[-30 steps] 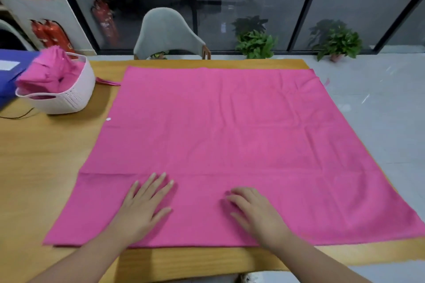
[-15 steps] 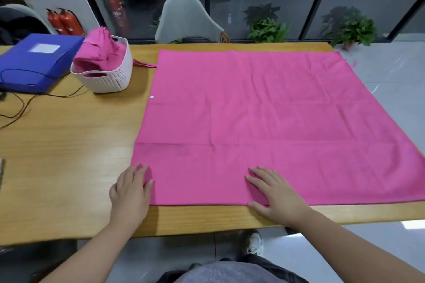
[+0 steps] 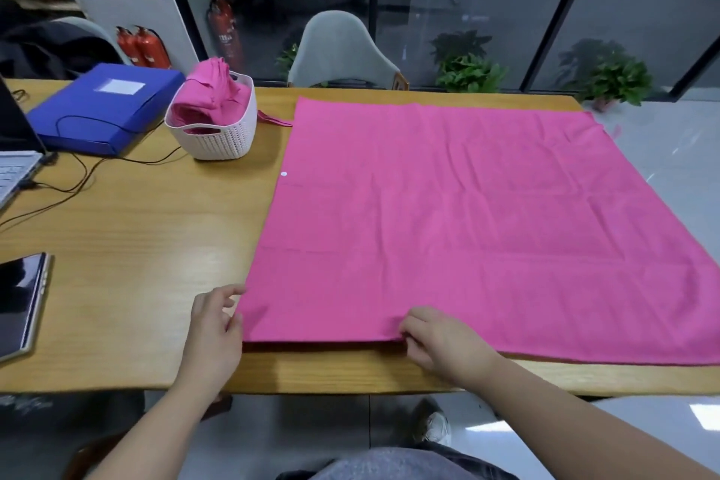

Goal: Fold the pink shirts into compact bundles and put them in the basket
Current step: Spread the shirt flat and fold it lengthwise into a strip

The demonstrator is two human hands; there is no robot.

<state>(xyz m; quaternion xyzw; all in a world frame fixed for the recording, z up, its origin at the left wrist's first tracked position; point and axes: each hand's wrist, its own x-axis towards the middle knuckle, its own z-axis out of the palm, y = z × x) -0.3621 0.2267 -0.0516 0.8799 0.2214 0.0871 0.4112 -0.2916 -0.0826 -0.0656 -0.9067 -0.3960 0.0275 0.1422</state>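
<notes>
A large pink shirt [image 3: 448, 214] lies spread flat over the right part of the wooden table [image 3: 128, 245]. My left hand [image 3: 214, 327] is at its near-left corner, fingers curled onto the left edge. My right hand [image 3: 440, 343] pinches the near hem about a third of the way along. A white woven basket [image 3: 218, 144] stands at the back, left of the shirt, with folded pink bundles [image 3: 212, 93] piled above its rim. A pink strip [image 3: 274, 120] lies between the basket and the shirt.
A blue folder [image 3: 105, 109] lies left of the basket, with black cables [image 3: 78, 175] running across the table. A laptop corner [image 3: 11, 168] and a dark tablet [image 3: 19, 300] sit at the left edge. A grey chair [image 3: 343, 51] stands behind the table.
Both hands slid off the flat cloth to its near edge and curled onto it, the left going out to the corner. My view swung left, bringing the tablet and laptop into sight.
</notes>
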